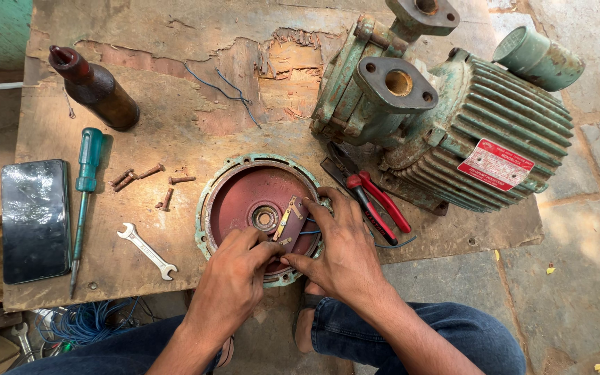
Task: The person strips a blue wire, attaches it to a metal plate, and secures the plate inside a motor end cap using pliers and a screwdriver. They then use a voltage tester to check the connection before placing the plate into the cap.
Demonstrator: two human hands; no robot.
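A round motor end cover (244, 201), red inside with a green rim, is being kept flat on the worn wooden table (175, 125), directly in front of the seated person. On its right half, a small brown switch plate with a brass strip (289, 221) is being worked on. The plate's long axis is running from lower left to upper right, tilted slightly off the vertical in the view, just right of the central bearing hole (265, 218).

The plate is being approached from two sides. The left hand (234, 278) is being held below and to the left of it, its fingertips being pressed together against the plate's lower end. The right hand (342, 243) is being held to the right, its fingers being curled over the cover's rim and its thumb being brought to the plate's lower edge; whether the plate is actually being pinched cannot be told. Both hands are about equally near, the fingertips meeting at the plate's lower end.

A thin blue wire (310, 231) is being led from the plate under the right hand. Red-handled pliers (376, 201) are lying just beside that hand, and the green ribbed pump motor (480, 132) is standing beyond them.
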